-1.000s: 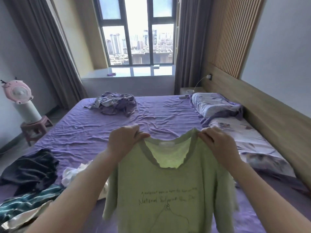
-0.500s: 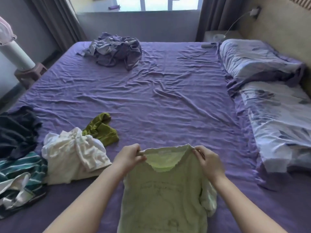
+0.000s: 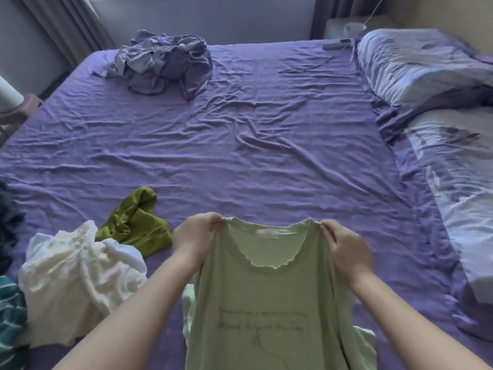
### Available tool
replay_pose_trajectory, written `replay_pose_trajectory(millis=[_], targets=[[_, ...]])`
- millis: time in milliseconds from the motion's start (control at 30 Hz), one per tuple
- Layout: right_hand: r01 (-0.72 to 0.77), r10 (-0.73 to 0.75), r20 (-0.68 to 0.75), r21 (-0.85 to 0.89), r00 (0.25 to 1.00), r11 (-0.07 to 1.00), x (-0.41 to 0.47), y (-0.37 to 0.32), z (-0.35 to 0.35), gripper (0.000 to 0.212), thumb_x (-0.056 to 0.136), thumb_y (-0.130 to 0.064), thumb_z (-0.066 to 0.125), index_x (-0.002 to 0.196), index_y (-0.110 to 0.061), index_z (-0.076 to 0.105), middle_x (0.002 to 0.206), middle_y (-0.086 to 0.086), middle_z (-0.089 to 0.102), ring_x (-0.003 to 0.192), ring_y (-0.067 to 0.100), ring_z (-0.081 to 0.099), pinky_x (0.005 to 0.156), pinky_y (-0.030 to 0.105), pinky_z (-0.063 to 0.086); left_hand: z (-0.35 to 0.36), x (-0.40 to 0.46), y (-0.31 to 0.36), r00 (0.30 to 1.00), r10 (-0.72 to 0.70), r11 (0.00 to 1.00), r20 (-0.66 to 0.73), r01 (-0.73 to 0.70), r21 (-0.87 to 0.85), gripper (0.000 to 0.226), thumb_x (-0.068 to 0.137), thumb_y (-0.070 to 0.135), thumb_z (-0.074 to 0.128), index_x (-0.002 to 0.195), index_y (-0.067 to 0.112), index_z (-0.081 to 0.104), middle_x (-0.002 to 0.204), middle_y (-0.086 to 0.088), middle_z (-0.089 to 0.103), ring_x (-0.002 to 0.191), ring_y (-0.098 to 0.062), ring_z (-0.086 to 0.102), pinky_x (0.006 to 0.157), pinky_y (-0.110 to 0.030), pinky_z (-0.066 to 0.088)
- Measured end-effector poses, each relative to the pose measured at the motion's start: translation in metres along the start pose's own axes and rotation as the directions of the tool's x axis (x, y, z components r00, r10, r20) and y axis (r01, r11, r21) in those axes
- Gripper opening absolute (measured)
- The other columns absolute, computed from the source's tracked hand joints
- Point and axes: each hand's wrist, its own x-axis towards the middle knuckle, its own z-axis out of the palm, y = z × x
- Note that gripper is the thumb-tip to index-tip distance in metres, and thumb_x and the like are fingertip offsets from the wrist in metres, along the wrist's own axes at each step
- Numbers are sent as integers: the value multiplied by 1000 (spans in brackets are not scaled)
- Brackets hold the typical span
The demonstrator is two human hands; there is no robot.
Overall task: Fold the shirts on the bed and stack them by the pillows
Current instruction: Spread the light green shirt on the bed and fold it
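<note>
Soft dim daylight, I see cool purple cast; right hand [image 3: 346, 249] motion-blurred; wide-angle bending at edges.

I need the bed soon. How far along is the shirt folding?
Done: nothing; no folded stack shows beside the pillows. In hand: the left hand and right hand hold the light green shirt up by its shoulders, unfolded. Left: the white garment, olive garment and purple heap lie crumpled.
</note>
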Motion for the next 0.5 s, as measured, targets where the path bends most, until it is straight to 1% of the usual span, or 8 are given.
replay_pose_trajectory(millis=[100, 200, 233, 267, 333, 400, 433, 500], targets=[[4, -6, -33, -52, 999, 999, 35, 3, 6, 23, 96, -44, 41, 103, -33, 60, 99, -4, 68, 91, 26, 62, 65, 32, 34, 6, 45, -2, 1000, 12, 996, -16, -10, 91, 24, 94, 46, 45, 104, 35, 65, 109, 5, 67, 105, -22, 59, 70, -30, 39], [-40, 43, 29, -92, 999, 995, 60, 11, 30, 22, 95, -42, 44, 105, -32, 61, 105, -4, 66, 97, 25, 60, 67, 32, 36, 34, 70, -2, 1000, 15, 987, 10, -17, 157, 24, 96, 40, 44, 104, 30, 64, 108, 2, 66, 103, -24, 58, 66, -29, 35], [-65, 70, 73, -79, 995, 995, 64, 15, 40, 21, 95, -39, 46, 107, -30, 60, 108, -2, 66, 100, 25, 59, 70, 33, 39, 46, 72, -1, 1000, 13, 984, 22, -17, 177, 24, 96, 38, 44, 107, 29, 64, 111, 2, 64, 105, -24, 55, 69, -30, 37], [-81, 87, 121, -56, 989, 995, 65, 19, 51, 23, 94, -35, 49, 113, -26, 60, 113, 2, 65, 105, 26, 58, 76, 35, 43, 60, 72, -1, 999, 12, 980, 34, -19, 197, 25, 95, 36, 45, 113, 28, 61, 118, 2, 61, 111, -24, 50, 76, -32, 39], [-73, 78, 190, -37, 979, 997, 57, 29, 69, 35, 92, -27, 55, 125, -17, 54, 123, 8, 59, 114, 28, 53, 92, 39, 42, 85, 63, 1, 998, 46, 978, 52, -55, 199, 36, 93, 32, 49, 129, 28, 51, 137, 1, 45, 126, -23, 35, 95, -35, 35], [-77, 82, 190, -34, 978, 996, 43, 43, 83, 46, 89, -23, 60, 132, -13, 48, 132, 9, 53, 120, 28, 48, 100, 42, 38, 113, 46, 9, 980, 179, 964, 92, -193, 181, 44, 91, 29, 52, 135, 28, 45, 149, -2, 31, 137, -24, 23, 107, -37, 26], [-88, 91, 178, -23, 980, 996, 33, 50, 87, 50, 88, -22, 62, 134, -12, 46, 136, 9, 49, 124, 28, 45, 103, 42, 36, 125, 34, 15, 949, 294, 937, 115, -310, 161, 44, 90, 27, 55, 134, 27, 48, 150, -4, 33, 139, -26, 24, 109, -38, 26], [-124, 124, 149, -11, 981, 992, 13, 64, 88, 56, 87, -21, 63, 138, -10, 42, 143, 10, 42, 131, 28, 38, 108, 41, 30, 148, 10, 30, 842, 518, 843, 150, -532, 74, 44, 85, 21, 64, 128, 24, 57, 145, -9, 43, 137, -34, 33, 110, -46, 31]])
